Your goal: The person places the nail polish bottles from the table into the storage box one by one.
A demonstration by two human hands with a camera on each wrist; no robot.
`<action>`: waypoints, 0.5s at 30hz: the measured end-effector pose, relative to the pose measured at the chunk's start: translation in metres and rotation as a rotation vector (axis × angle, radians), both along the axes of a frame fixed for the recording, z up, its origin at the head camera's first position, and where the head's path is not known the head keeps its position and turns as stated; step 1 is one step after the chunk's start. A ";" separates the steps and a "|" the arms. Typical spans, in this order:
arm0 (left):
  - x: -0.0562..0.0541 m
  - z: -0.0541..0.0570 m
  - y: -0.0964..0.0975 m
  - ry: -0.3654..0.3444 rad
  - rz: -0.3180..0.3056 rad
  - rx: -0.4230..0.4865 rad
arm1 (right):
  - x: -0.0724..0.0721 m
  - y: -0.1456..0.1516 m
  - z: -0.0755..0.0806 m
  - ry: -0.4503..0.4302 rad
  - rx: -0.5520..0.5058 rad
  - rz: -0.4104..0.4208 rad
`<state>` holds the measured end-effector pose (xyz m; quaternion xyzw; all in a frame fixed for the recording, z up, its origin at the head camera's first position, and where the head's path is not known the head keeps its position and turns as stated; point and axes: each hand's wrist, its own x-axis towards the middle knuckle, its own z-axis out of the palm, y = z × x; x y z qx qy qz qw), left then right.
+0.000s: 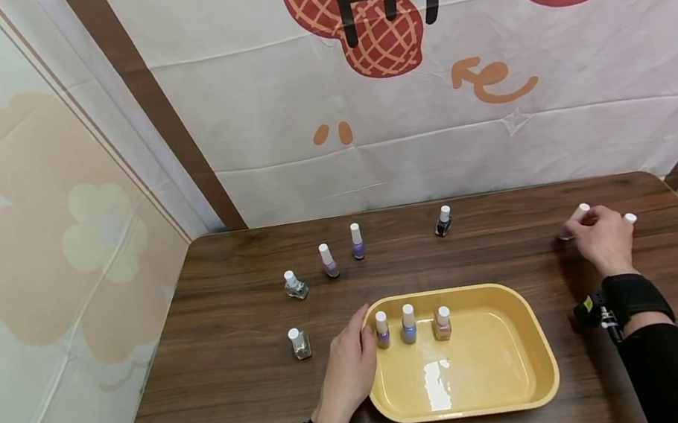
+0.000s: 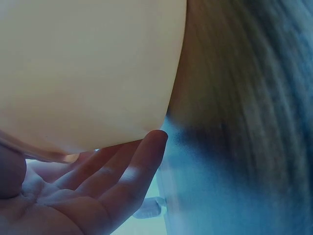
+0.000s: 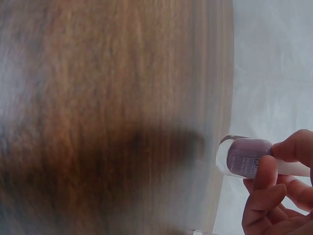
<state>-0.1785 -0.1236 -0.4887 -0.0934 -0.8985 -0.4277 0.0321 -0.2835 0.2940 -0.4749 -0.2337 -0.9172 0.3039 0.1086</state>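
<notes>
In the head view my left hand (image 1: 347,365) holds the left rim of a yellow tray (image 1: 497,357). Its thumb lies at the rim and the fingers run along the outer wall, as the left wrist view also shows. Three nail polish bottles with white caps stand inside the tray: a dark purple one (image 1: 383,331), a blue one (image 1: 408,326) and a pinkish one (image 1: 442,325). Far to the right, my right hand (image 1: 606,241) pinches a mauve nail polish bottle (image 3: 248,155) near its white cap, the bottle tilted and its label showing.
Another white cap (image 1: 630,218) shows just right of my right hand. Behind the tray are two purple bottles (image 1: 329,262) (image 1: 356,242) and a black one (image 1: 443,222). Two clear bottles (image 1: 296,288) (image 1: 300,344) are at the left. A printed cloth (image 1: 281,191) hangs behind the table.
</notes>
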 end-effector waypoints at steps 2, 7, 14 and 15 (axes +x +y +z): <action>0.000 0.000 0.000 0.003 0.000 0.000 | 0.001 -0.001 0.001 0.003 -0.005 0.006; 0.000 -0.001 0.000 0.007 -0.001 0.000 | 0.001 -0.005 0.004 0.018 -0.005 0.021; 0.000 -0.002 0.000 0.008 0.000 -0.002 | 0.000 -0.010 0.008 0.068 0.006 0.056; 0.000 -0.001 0.000 0.006 0.000 -0.003 | 0.000 -0.011 0.009 0.073 0.003 0.060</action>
